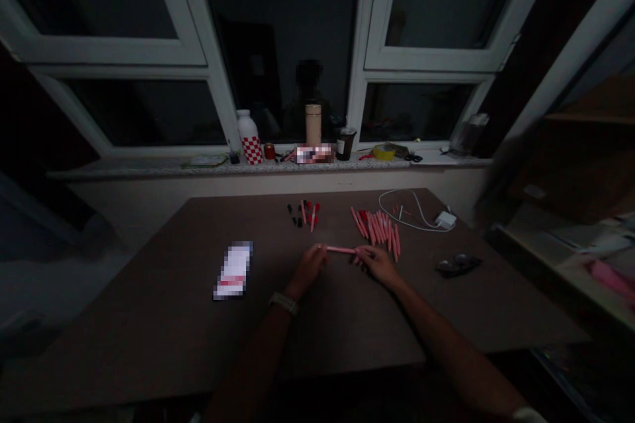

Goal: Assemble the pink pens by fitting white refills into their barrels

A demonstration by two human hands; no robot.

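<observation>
A pink pen (341, 250) is held level above the brown table (163, 317), one end in each hand. My left hand (308, 269) pinches its left end; a pale watch sits on that wrist. My right hand (378, 263) grips the right end, fingers closed. Just behind the right hand lies a pile of several pink pens (378, 227). Further left at the back lies a small cluster of red and black pen parts (303, 213).
A blurred white card (233, 269) lies left of my hands. Dark glasses (457, 265) and a white charger with cable (445, 219) lie to the right. The window sill (149, 166) holds a checked bottle (249, 137), a tan cup, a dark cup and yellow tape. Shelves stand at right.
</observation>
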